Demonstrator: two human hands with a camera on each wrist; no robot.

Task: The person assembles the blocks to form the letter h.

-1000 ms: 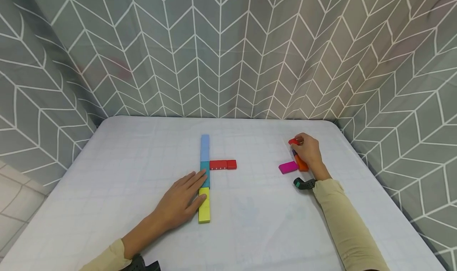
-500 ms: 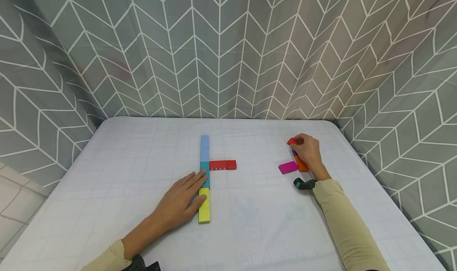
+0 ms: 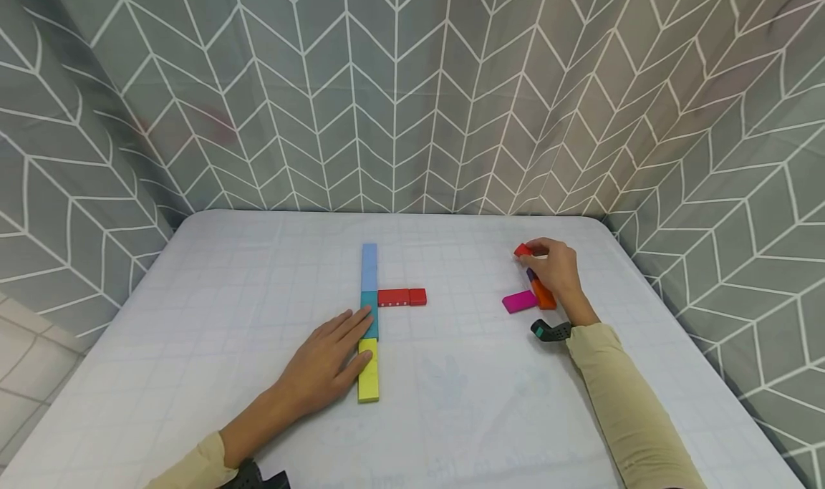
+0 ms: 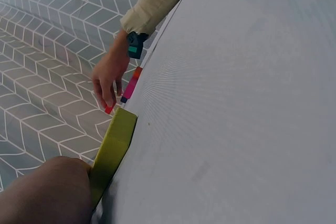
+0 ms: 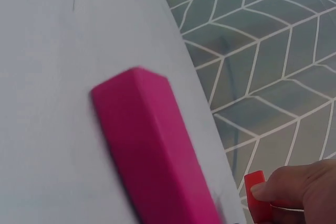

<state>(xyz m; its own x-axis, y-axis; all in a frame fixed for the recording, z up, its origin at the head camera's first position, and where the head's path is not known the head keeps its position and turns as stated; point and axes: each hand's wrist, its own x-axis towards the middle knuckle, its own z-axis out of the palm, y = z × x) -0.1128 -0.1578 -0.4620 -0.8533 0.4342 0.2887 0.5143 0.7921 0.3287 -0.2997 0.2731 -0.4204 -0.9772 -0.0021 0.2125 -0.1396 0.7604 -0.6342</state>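
My left hand [image 3: 329,367] lies with its fingers extended over a straight row of blocks, touching the teal block [image 3: 369,300] and the yellow block [image 3: 369,385]. A light blue block [image 3: 369,267] continues that row at the far end. Branching right from the teal one are two red blocks [image 3: 394,298], with white dots along one side. At the right, my right hand [image 3: 556,268] pinches a small red block [image 3: 523,250] between thumb and fingers; the right wrist view also shows this red block [image 5: 257,195]. Below that hand sit an orange block [image 3: 545,296], a mostly hidden dark purple block [image 3: 531,276] and a magenta block [image 3: 519,302].
The white cloth-covered table [image 3: 451,417] has rounded far corners. A patterned grey curtain [image 3: 412,95] hangs behind it and along both sides. A black wrist device [image 3: 551,331] sticks out beside the right wrist, close to the magenta and orange blocks.
The pinched red block has shifted slightly left and away, and more of it shows past my right fingers. My left hand and the block row stay still.
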